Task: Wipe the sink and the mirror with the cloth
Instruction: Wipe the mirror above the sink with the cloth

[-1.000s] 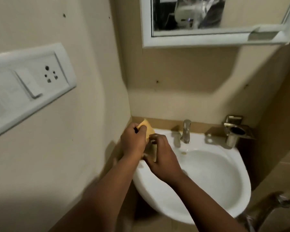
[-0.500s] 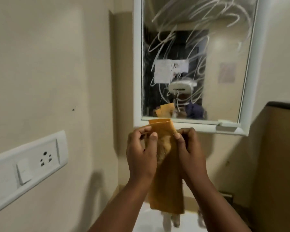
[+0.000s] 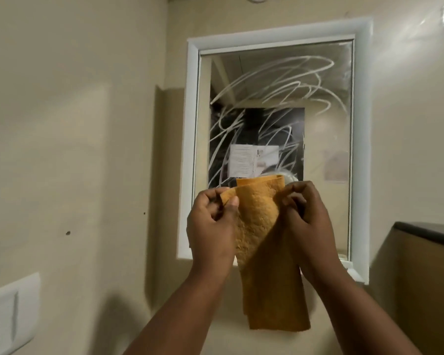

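A white-framed mirror (image 3: 318, 129) hangs on the beige wall ahead, its glass covered with white scribbled streaks. An orange cloth (image 3: 262, 252) hangs folded lengthwise in front of the mirror's lower part. My left hand (image 3: 210, 226) pinches the cloth's upper left edge. My right hand (image 3: 308, 221) grips its upper right edge. Both hands are raised to about the mirror's lower half, a little short of the glass. The sink is out of view below.
A white switch and socket plate (image 3: 8, 313) is on the left wall, low down. A dark-topped ledge (image 3: 428, 234) juts out at the right. The wall corner runs just left of the mirror frame.
My view has tilted up from the sink to the mirror. Both hands have lifted the cloth from the sink's rim up in front of the mirror and spread its top edge.
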